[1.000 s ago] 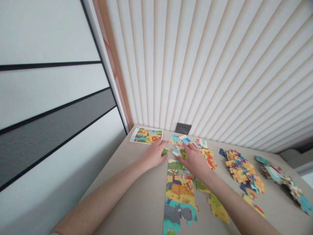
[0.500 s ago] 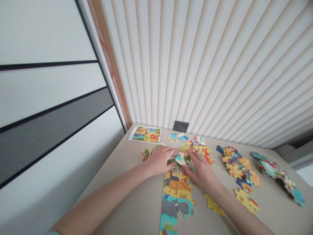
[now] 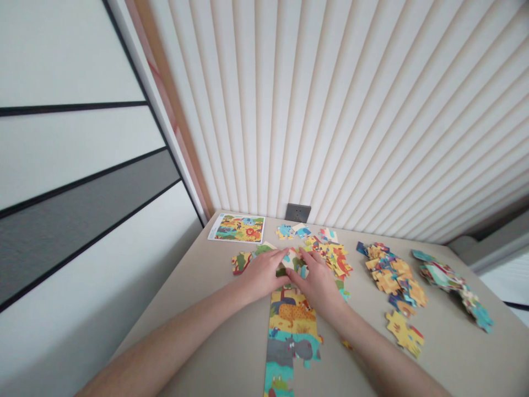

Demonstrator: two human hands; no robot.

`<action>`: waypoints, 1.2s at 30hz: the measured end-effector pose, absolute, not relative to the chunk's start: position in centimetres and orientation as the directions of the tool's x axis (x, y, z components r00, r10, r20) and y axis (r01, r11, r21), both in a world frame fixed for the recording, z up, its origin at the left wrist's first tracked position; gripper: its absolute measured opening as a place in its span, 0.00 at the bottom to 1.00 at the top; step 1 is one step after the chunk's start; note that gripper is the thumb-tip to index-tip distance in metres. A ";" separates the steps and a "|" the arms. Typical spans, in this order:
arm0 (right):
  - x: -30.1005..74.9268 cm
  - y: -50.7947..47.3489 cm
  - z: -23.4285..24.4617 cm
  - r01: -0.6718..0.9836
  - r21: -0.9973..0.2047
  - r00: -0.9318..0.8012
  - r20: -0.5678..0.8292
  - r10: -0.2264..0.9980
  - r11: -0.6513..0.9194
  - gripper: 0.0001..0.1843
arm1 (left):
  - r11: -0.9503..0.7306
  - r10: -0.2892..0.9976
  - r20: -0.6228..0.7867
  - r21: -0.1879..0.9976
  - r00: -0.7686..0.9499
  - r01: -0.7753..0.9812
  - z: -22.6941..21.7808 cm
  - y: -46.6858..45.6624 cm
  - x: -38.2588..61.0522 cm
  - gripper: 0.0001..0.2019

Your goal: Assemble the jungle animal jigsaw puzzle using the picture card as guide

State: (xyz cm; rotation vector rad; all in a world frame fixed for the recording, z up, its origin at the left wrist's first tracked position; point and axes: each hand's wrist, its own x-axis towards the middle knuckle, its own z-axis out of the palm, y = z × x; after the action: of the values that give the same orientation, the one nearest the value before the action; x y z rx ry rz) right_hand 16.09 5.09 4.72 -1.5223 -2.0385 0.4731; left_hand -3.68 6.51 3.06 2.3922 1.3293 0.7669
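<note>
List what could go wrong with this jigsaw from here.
Pressing on the pale-and-green piece between the left hand and right hand might push the assembled strip out of line. The right hand could nudge the loose yellow-and-red pieces close beside it. The right forearm might brush the yellow piece partly hidden behind it.

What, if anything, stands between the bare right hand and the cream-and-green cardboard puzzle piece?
Nothing visible: the right hand is directly at the puzzle piece. The bare left hand is on the piece's opposite side, not between them.
</note>
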 end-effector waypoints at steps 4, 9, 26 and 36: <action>15.7 5.0 4.6 0.730 -0.599 -0.239 0.228 0.944 0.330 0.30 | -0.537 0.843 0.332 0.458 0.424 0.709 3.0 6.9 -4.2 0.33; 17.8 6.5 5.5 0.853 -0.419 -0.250 0.195 0.948 0.311 0.24 | -0.551 0.827 0.383 0.405 0.413 0.729 2.7 8.1 -5.2 0.29; 26.2 9.4 7.7 0.998 -0.028 -0.064 -0.144 0.987 0.060 0.30 | -0.490 0.846 0.402 0.321 0.352 0.811 0.3 10.4 -6.8 0.26; 26.4 8.0 8.8 0.995 -0.035 -0.095 -0.097 0.991 0.092 0.18 | -0.518 0.811 0.450 0.253 0.374 0.817 1.6 9.4 -6.5 0.21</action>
State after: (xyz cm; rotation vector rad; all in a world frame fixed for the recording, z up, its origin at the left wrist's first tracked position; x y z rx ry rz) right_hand 26.36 8.02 8.85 -2.1447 -2.3567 0.1464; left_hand -6.45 9.44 1.61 2.6147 1.5487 0.8445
